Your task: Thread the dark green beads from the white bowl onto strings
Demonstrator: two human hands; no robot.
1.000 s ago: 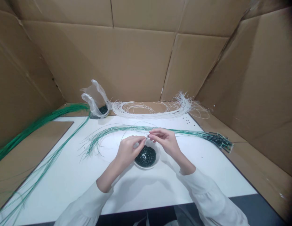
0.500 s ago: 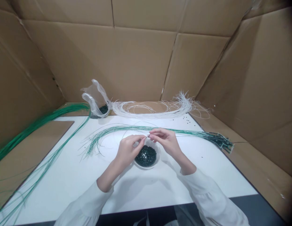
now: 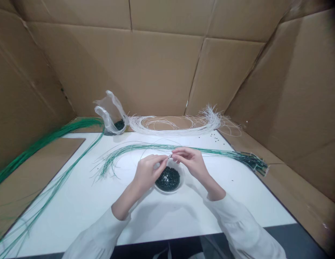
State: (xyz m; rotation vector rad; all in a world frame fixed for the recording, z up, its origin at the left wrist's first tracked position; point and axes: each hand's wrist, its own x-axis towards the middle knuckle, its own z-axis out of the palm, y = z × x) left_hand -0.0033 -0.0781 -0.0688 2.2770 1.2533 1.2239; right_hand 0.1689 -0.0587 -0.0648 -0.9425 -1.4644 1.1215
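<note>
Above the white bowl [image 3: 182, 185] of dark green beads [image 3: 168, 178], my two hands meet fingertip to fingertip. My left hand [image 3: 148, 172] pinches a thin strand [image 3: 170, 156] between thumb and forefinger, and a small pale bit of it shows in the gap. From the other side my right hand [image 3: 191, 162] closes thumb and fingers on the same spot. Whether a bead sits on the strand there is too small to tell. A fine loop of strand curves up behind the hands. Just beyond them lies a bundle of green strands [image 3: 213, 151] with dark beaded ends at the right.
A clear plastic bag [image 3: 110, 115] with dark beads stands at the back left. Coiled white strands [image 3: 178, 132] lie along the back. Long green strands [image 3: 45, 151] run down the left side. Loose beads dot the white tabletop [image 3: 86, 212]. Cardboard walls [image 3: 156, 72] enclose the table.
Almost nothing differs; both hands keep their pinch above the bowl, and the whole view has shifted very slightly.
</note>
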